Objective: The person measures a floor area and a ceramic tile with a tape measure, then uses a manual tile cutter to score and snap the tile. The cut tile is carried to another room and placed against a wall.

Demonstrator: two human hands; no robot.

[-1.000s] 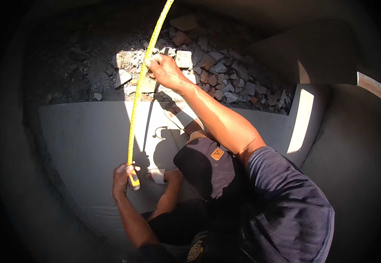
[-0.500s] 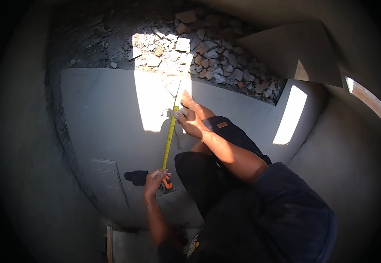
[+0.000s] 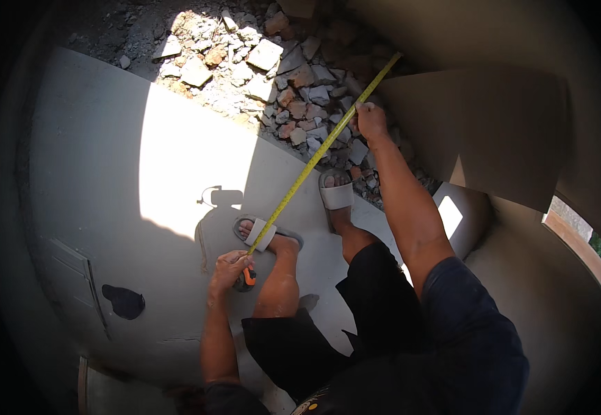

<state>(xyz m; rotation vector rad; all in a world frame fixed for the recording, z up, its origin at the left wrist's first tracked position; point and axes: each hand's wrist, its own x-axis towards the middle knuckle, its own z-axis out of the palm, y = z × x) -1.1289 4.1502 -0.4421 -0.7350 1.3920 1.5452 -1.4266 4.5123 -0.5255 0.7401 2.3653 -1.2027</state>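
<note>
Head view: my long yellow measuring tape [image 3: 314, 160] slants far right; left hand [image 3: 226, 270] grips its orange-black case [image 3: 250, 277], stretched-out right hand [image 3: 371, 122] holds the tape.

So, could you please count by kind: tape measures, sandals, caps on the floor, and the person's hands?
Tape measure: 1
Sandals: 2
Dark cap: 1
Left hand plus right hand: 2
Total: 6

Head view: wide fisheye, worn on head, facing down; wearer's legs [image 3: 277, 290] near, floor [image 3: 93, 173] below, rubble [image 3: 299, 111] farther off.
</note>
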